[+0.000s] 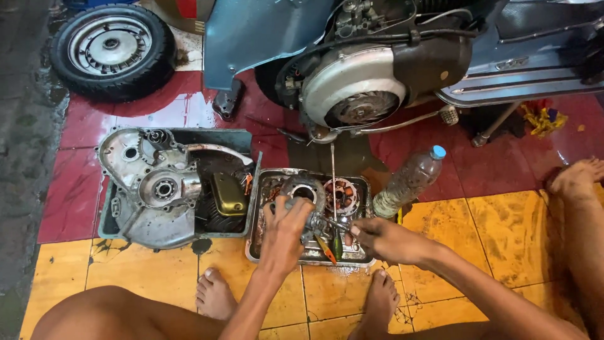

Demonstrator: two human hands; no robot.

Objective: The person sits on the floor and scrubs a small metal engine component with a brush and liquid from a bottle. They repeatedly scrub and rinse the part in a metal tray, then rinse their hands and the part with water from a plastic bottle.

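a small metal engine part (314,223) is being gripped tight by the left hand (284,234) over the metal tray (258,242) and worked with a screwdriver (330,242) clamped in the right hand (384,240), so teardown's looking only partway, with the split engine casing (154,189) already sitting out.

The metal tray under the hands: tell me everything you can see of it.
The metal tray is a shallow, dented rectangular pan, greasy and wet, lying flat on the yellow floor tiles beside a larger tray holding an engine casing. It holds a round ring part and a coil plate. The left hand and right hand work a small metal part over it.
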